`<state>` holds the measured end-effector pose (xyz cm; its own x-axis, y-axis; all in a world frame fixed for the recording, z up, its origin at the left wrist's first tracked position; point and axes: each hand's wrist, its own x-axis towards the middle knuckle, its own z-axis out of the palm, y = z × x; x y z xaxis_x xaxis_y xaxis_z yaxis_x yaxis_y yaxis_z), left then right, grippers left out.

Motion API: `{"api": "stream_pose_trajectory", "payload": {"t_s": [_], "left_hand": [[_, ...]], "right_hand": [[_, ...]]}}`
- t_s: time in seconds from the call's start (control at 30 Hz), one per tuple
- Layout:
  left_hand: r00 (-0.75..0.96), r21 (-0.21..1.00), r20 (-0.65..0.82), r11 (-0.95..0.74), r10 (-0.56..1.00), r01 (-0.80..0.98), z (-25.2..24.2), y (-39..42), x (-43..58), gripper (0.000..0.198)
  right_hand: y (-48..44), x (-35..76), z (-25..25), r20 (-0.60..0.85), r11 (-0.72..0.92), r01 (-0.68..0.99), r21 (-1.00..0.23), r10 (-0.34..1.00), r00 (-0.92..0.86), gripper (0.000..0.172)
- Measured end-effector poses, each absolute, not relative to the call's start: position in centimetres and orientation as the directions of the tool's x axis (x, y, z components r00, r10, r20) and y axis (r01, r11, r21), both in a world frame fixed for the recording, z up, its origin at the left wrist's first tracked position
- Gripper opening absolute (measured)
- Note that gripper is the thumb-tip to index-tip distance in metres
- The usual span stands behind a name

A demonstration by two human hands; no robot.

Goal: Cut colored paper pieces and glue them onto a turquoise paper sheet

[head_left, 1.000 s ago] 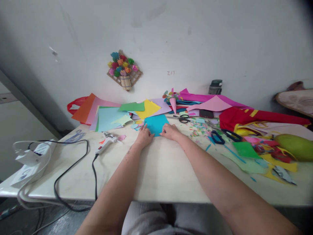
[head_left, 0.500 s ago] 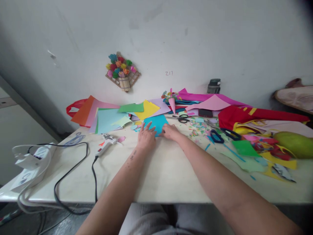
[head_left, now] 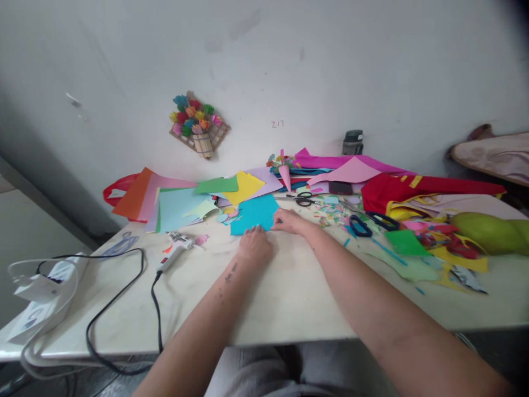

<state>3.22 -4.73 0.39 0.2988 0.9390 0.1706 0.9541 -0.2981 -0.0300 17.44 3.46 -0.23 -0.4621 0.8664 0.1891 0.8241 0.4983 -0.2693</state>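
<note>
A turquoise paper sheet lies flat on the white table, just in front of the pile of coloured sheets. My left hand rests at the sheet's near edge, fingers bent with the tips on the paper. My right hand touches the sheet's right corner, fingers lying loosely on the table and pinching the paper's edge. Neither hand lifts the sheet.
A glue gun with black cord lies left. Coloured sheets are heaped behind. Black scissors, blue-handled scissors, paper scraps, red cloth and a green fruit fill the right. A paper-flower ornament hangs on the wall.
My left hand slid back toward me from on top of the turquoise sheet to its near edge. The sheet shows more and the view shifted slightly.
</note>
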Motion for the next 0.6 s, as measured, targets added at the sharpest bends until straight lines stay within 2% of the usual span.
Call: {"api": "stream_pose_trajectory", "payload": {"t_s": [0.17,0.47,0.6], "left_hand": [[0.267,0.003,0.152,-0.271,0.952,0.963,0.4,-4.9,3.5,0.034],[0.282,-0.019,0.145,-0.282,0.948,0.959,0.4,-5.3,3.7,0.047],[0.277,-0.004,0.165,-0.28,0.946,0.96,0.2,-5.3,3.9,0.046]], "right_hand": [[3.6,18.5,-0.1,0.176,0.459,0.838,-0.296,0.888,-0.424,0.018],[3.5,18.4,0.5,0.139,0.428,0.878,-0.214,0.903,-0.406,0.023],[3.6,19.0,0.4,0.188,0.45,0.87,-0.201,0.889,-0.416,0.023]]}}
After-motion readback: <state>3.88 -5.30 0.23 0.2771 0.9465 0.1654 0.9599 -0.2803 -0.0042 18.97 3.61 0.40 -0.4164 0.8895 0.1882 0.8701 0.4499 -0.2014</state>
